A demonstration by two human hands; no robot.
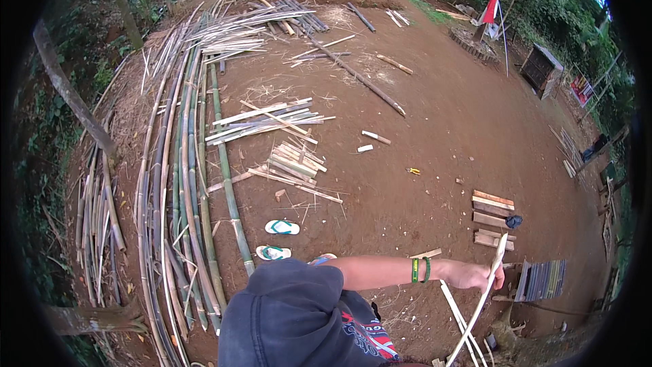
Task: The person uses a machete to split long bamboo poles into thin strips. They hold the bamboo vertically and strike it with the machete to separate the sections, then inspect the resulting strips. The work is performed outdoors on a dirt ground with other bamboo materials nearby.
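From the dark sleeve at the lower middle, my left arm stretches across to the right. My left hand (475,276) is closed around a long pale bamboo strip (480,306), which slants from above the hand down to the lower edge. More pale strips (454,307) lie or lean just below the hand and cross behind the held one. A row of dark bamboo slats (542,281) is on the ground to the right of the hand. My right hand is out of view.
Long bamboo poles (193,183) lie along the left. Split bamboo pieces (272,121) are piled beside them. White sandals (282,227) lie near me. Yellow-handled pliers (413,171) rest on the dirt, and wooden blocks (492,209) lie to the right.
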